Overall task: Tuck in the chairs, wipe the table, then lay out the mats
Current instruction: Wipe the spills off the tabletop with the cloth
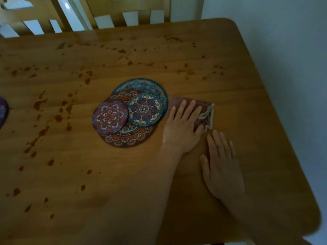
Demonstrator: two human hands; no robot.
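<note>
Mauve cloth [206, 106] lies pinned under the left hand [182, 128], fingers [182, 107] flat and spread, with the right hand [222, 172] open and empty on the table [247, 85] just nearer; wiping well probably means holding that palm pressure, shifting the stacked mats [131, 114] at its left aside, and sweeping toward the reddish stains [40, 105] beyond.

Only two hands and their forearms show of the person, both over the table [247, 59]. The left hand [181, 128] and the right hand [222, 167] are bare, with slim, smooth fingers. Each forearm is uncovered from the wrist to where it leaves the picture at the table's near edge. The light is dim and soft, so nails and finer marks cannot be made out.
</note>
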